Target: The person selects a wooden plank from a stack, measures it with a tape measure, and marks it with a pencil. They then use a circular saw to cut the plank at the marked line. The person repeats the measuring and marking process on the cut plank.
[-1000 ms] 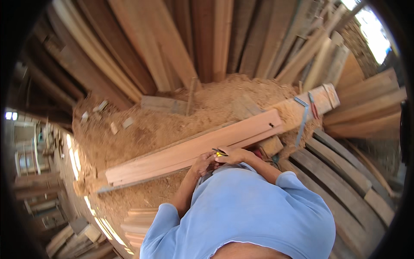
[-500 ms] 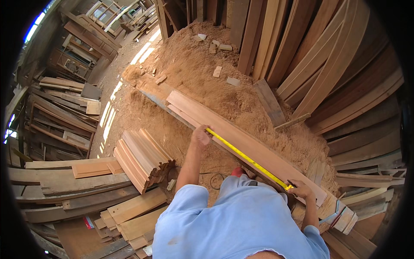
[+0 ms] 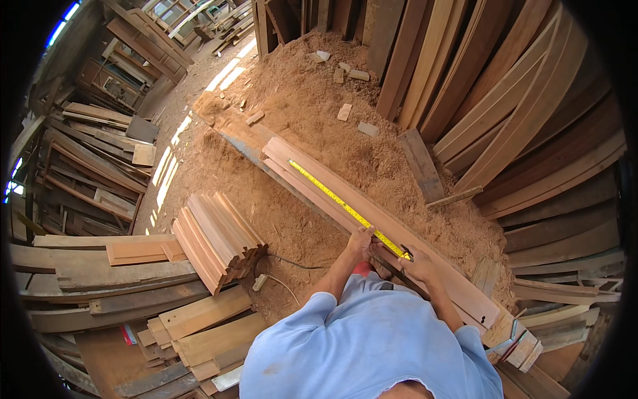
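A yellow tape measure [image 3: 325, 191] lies stretched along a long reddish-brown board [image 3: 392, 233], its free end resting near the board's far left end. My right hand [image 3: 420, 267] is closed around the near end of the tape; a thin dark object sticks up between its fingers, too small to name. Close by, on the left, my left hand [image 3: 361, 243] has its fingers closed at the tape's edge, over the near side of the board. A narrower board [image 3: 312, 191] lies alongside, under or beside the first. Two dark spots mark the board's near right end.
The boards rest on a long wooden beam [image 3: 252, 154] amid heaped sawdust [image 3: 319, 93]. Stacked moulded strips [image 3: 216, 236] stand at left, with loose planks [image 3: 212, 319] nearer me. Tall planks [image 3: 425, 60] lean at the right. A cable [image 3: 292, 261] crosses the floor.
My left hand has left the tape's far end and moved right and nearer. My right hand has shifted up and left along the board. The tape's free end now lies further up the board.
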{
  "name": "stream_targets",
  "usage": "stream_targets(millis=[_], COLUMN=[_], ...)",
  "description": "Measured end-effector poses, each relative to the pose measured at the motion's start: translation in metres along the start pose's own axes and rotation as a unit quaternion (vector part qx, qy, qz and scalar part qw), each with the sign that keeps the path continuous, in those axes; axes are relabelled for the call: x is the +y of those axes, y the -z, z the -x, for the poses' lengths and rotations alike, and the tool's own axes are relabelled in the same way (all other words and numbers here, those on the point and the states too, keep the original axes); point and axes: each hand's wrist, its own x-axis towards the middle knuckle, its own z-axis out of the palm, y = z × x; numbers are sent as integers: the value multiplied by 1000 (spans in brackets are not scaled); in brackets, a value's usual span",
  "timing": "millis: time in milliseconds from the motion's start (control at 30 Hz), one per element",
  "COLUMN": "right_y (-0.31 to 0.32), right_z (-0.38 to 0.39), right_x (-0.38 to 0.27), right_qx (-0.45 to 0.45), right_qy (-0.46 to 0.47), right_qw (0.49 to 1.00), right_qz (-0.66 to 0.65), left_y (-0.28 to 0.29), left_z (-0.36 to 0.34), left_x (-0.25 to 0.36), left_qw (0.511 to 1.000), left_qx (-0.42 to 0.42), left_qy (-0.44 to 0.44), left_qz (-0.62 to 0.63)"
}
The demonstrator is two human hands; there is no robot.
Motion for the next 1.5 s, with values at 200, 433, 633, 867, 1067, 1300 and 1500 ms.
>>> stream_targets(millis=[200, 433, 633, 867, 1067, 1300, 1500], right_y=[11, 21, 36, 84, 112, 145, 161], right_z=[23, 57, 87, 191, 275, 277, 288], right_x=[37, 54, 114, 248, 376, 407, 423], right_qx=[14, 32, 84, 91, 116, 65, 22], right_qy=[25, 3, 9, -217, -269, -285, -258], right_qw=[999, 999, 996, 972, 956, 956, 962], right_qz=[-21, -33, -8, 30, 25, -35, -81], left_y=[78, 97, 99, 7, -155, -242, -240], left_z=[-48, -80, -97, -44, 52, 102, 102], left_x=[92, 132, 76, 23, -111, -250, -271], left_qw=[988, 969, 984, 783, 547, 362, 330], left_qx=[129, 226, 178, 307, -83, -428, -412], left_qy=[-69, -57, -31, -179, -443, -330, -351], left_qz=[-48, -80, -10, -510, -706, -760, -773])
